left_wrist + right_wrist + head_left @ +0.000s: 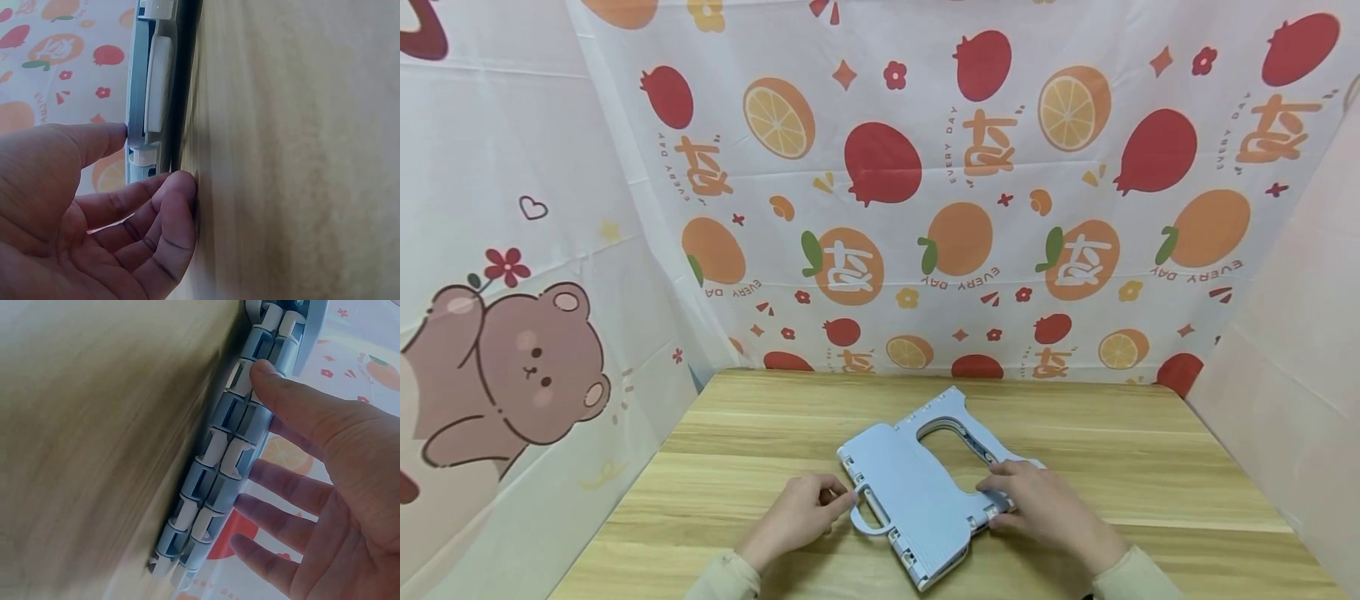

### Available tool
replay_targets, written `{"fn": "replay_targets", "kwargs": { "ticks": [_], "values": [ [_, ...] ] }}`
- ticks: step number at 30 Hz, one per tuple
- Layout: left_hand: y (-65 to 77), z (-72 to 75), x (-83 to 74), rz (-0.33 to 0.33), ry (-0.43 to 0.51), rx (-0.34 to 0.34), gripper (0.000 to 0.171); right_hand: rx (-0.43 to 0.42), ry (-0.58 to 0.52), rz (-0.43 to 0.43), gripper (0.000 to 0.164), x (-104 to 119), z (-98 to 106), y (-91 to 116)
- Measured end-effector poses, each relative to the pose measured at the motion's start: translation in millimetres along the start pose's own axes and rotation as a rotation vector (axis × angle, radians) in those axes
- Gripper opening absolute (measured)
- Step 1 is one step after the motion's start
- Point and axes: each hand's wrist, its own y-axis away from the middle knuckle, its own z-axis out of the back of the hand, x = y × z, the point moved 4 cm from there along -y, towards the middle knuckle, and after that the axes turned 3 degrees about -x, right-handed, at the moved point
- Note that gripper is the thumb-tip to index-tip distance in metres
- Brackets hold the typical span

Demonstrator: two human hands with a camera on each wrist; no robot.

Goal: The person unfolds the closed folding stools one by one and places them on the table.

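Note:
A light blue folding stool (pixel 917 483), folded flat, lies on the wooden table with its loop handle (pixel 871 529) facing the left. My left hand (pixel 801 512) is at the far end of that handle. In the left wrist view, the thumb (pixel 103 140) touches the handle's corner while the other fingers curl loosely low by the tabletop. My right hand (pixel 1045 508) grips the stool's right-hand part. Its thumb (pixel 275 384) presses on the row of white and blue hinges (pixel 219 450), and its fingers reach over the other side.
The wood-grain table (pixel 760 433) extends around the stool. A white curtain (pixel 895 275) printed with fruit hangs behind its far edge. Pale sheets enclose both sides, the left one showing a bear print (pixel 538 367).

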Motion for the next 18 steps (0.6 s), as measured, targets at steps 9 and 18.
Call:
{"fn": "replay_targets", "kwargs": {
  "ticks": [9, 18],
  "values": [
    [-0.1, -3.0, -1.2, -0.031, 0.001, -0.001, 0.021, -0.048, 0.038, 0.033, 0.041, 9, -2, 2],
    [-1.0, -3.3, 2.7, -0.027, 0.036, 0.020, 0.016, -0.058, 0.040, 0.003, 0.041, 17, -4, 3]
  ]
}}
